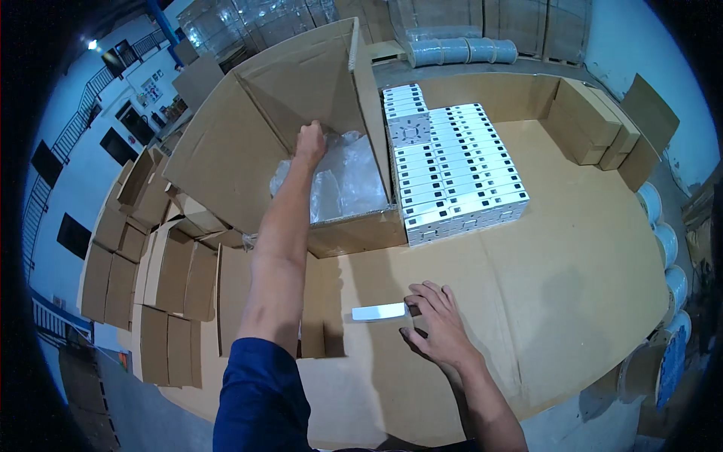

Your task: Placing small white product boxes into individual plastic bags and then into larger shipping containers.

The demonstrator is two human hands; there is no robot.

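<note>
Two bare hands are at work over a cardboard-covered table. The left hand reaches into a large open carton, its fingers curled together at the crumpled clear plastic liner inside; whether they actually pinch the plastic cannot be told. The right hand rests low on the table with fingers spread slightly apart, the fingertips touching one end of a small white box that lies flat. Just right of the carton sits a neat block of stacked white boxes. Folded cartons pile up at the left.
</note>
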